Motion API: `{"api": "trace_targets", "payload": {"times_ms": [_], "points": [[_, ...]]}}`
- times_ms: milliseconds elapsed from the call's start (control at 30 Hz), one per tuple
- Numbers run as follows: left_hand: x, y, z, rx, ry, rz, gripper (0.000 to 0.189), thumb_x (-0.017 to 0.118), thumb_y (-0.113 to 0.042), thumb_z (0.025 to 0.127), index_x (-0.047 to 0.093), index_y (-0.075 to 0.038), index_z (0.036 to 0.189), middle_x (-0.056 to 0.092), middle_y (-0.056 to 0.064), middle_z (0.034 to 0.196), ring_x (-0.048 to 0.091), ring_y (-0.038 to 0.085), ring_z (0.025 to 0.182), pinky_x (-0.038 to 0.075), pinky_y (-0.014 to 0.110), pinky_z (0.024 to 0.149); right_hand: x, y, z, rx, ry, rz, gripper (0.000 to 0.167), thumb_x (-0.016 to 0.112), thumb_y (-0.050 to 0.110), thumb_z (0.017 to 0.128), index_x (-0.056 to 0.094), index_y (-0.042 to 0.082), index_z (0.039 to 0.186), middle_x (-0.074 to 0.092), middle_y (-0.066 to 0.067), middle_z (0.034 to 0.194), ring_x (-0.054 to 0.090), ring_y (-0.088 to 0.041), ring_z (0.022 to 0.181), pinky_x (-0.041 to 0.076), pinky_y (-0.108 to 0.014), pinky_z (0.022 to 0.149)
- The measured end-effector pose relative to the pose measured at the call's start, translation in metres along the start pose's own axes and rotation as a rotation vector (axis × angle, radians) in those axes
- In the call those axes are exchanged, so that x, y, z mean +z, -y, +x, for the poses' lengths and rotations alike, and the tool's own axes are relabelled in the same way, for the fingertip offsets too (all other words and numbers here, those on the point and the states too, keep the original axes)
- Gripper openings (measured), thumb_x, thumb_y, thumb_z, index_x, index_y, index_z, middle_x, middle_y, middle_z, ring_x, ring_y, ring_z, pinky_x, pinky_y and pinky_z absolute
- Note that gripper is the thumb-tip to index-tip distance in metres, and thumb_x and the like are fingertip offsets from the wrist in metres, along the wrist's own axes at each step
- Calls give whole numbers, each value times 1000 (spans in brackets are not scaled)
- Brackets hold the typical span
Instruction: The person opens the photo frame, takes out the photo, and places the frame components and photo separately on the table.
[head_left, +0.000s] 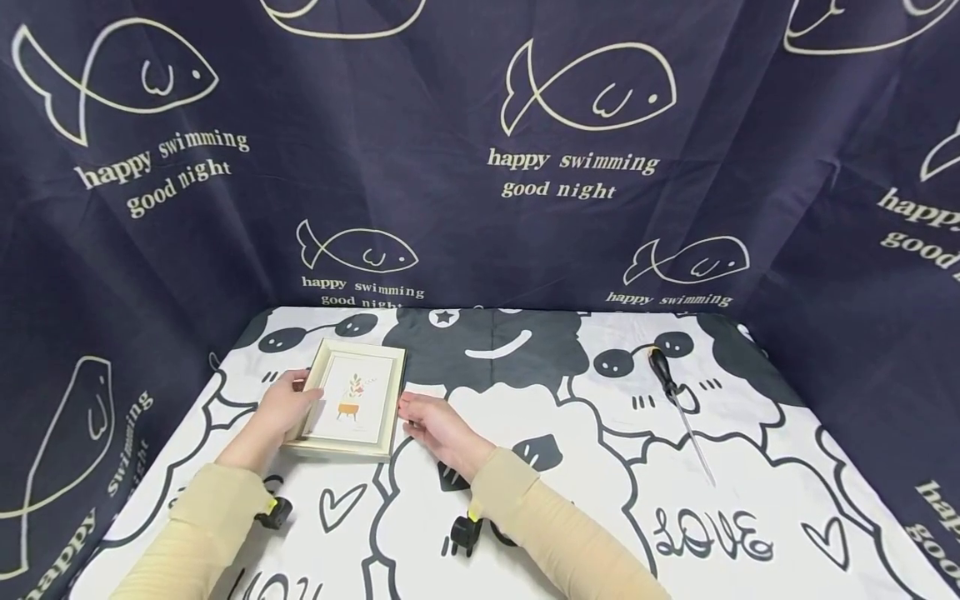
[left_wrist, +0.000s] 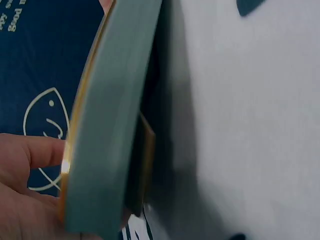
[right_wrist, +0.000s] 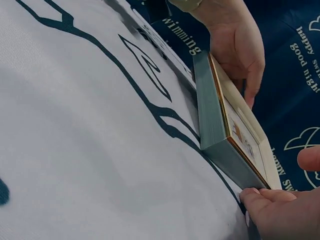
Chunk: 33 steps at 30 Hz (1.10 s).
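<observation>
A cream picture frame (head_left: 397,383) with a print of a potted plant leans slightly back at the left of the table. My left hand (head_left: 287,407) grips its left side, thumb on the front and the other fingers behind. In the left wrist view the frame's deep grey-green side (left_wrist: 107,115) fills the middle, with a stand flap (left_wrist: 145,160) jutting from the back. My right hand (head_left: 442,427) is at the opposite side. Its fingertips (right_wrist: 252,196) touch the frame's edge from outside, while the thumb (right_wrist: 310,158) is spread away from it.
A black-handled screwdriver (head_left: 663,370) lies on the right of the table, its long shaft pointing toward me. A white cloth with black cartoon drawings (head_left: 525,517) covers the table. Dark blue fish-print curtains (head_left: 450,108) enclose the back and sides.
</observation>
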<state>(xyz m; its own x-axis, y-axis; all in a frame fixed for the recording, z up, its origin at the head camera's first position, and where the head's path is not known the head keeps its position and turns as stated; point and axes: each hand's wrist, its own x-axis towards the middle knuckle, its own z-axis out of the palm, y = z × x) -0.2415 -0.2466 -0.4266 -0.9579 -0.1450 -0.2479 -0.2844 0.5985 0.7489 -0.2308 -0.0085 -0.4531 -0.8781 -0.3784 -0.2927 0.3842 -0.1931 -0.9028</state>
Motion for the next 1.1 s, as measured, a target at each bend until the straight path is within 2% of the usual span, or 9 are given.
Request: {"api": "trace_targets", "payload": {"times_ms": [100,200,333,533,733,900,1100], "points": [[-2,6,2,-3,-14,-52,61,49,-15,92,25,6,144,39,33,133,48,43,117,43,49,95,1,0,-1,-4,-1,-15,48,45,2,92,37,-11,138,47,-22,137,44,-30,128,35,-41,108],[-2,11,3,-20,-13,-119,58,49,-12,93,26,2,145,41,32,132,55,38,110,51,40,84,2,0,-1,-5,-5,-21,48,46,2,92,37,-11,137,46,-22,138,43,-31,129,35,-40,107],[-1,15,2,-31,-17,-183,57,49,-11,94,27,0,145,42,32,133,59,32,104,55,30,75,2,-2,1,-2,-5,-24,47,46,4,93,38,-10,137,47,-21,138,44,-30,129,36,-39,107],[0,15,1,-22,-23,-248,56,47,-11,95,26,0,146,40,32,135,60,32,104,55,31,78,2,-4,3,-6,-29,-25,45,47,4,94,40,-9,137,50,-21,135,49,-28,124,39,-38,104],[2,10,0,-25,-40,-252,55,47,-10,95,27,0,146,41,32,135,58,32,106,54,30,77,3,-6,5,-28,-75,-31,46,48,3,93,39,-10,136,50,-21,134,51,-28,123,42,-37,101],[2,7,-1,-26,-44,-250,54,46,-9,95,27,1,146,42,32,134,59,32,105,54,30,77,4,-5,6,-38,-103,-75,50,52,0,89,39,-10,136,49,-21,137,50,-27,125,44,-35,100],[0,5,0,-28,-41,-242,54,45,-10,96,27,0,146,42,30,133,59,29,103,54,29,77,6,-7,5,-76,-90,-107,58,51,-4,82,37,-11,137,46,-23,139,47,-29,128,41,-34,102]]}}
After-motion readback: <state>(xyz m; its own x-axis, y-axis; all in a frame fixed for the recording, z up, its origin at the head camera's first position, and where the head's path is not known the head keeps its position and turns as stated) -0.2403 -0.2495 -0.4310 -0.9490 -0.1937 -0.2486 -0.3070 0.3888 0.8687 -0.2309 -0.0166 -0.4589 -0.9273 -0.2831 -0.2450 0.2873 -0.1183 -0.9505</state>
